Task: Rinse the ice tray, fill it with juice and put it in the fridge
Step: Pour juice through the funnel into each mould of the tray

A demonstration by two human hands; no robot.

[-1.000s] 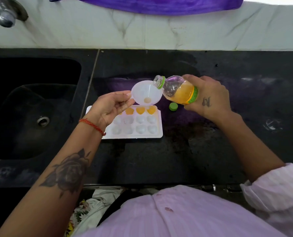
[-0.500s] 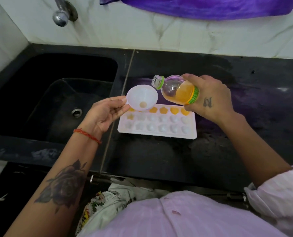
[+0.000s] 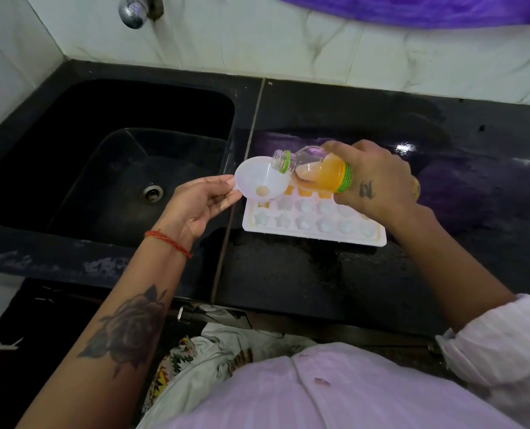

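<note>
A white ice tray (image 3: pixel 313 235) lies on the black counter just right of the sink. Several cells in its far row hold orange juice; the nearer rows look empty. My left hand (image 3: pixel 200 201) pinches the tab of a white funnel (image 3: pixel 262 178) held over the tray's far left corner. My right hand (image 3: pixel 376 181) grips a small clear juice bottle (image 3: pixel 322 170), tipped on its side with its open mouth over the funnel's rim. The bottle is about half full of orange juice.
A black sink (image 3: pixel 109 156) with a drain sits to the left, a chrome tap (image 3: pixel 132 10) above it. Purple cloth (image 3: pixel 443 9) hangs on the marble wall behind. The black counter (image 3: pixel 319 289) runs right and toward me.
The funnel has shifted from the tray's middle to its far left corner. The bottle's mouth now reaches over the funnel rim. My view has swung left, showing more sink; the green cap is out of sight.
</note>
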